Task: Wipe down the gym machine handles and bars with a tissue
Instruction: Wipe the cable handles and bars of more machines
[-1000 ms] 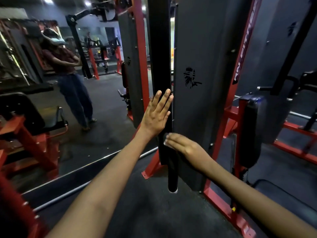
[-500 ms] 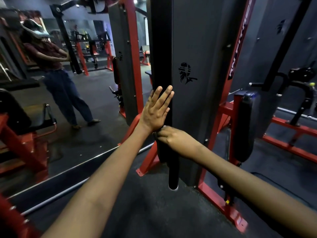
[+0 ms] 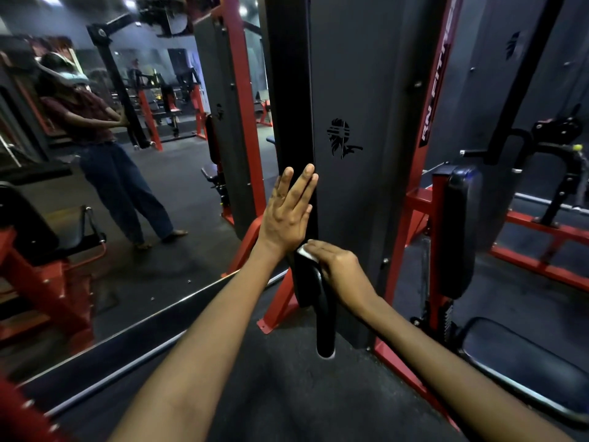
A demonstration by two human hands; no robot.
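My right grip (image 3: pixel 338 266) presses the tissue (image 3: pixel 305 251) on the bar (image 3: pixel 294 122), which runs twelve to six; my left grip (image 3: pixel 288 215) lies flat, fingers straight, at twelve.

Dim, murky gym light from ceiling spots (image 3: pixel 129 2), soft grain, wide-angle bending at edges.

Dim gym, dark rubber floor (image 3: pixel 280 393), wall mirror (image 3: pixel 127 193) at left, ceiling spotlights (image 3: pixel 129 2), red-framed benches (image 3: pixel 47 275)

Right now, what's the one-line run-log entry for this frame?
left hand: flat on black upright bar | right hand: presses tissue on bar | phase: wiping | lower handle: untouched
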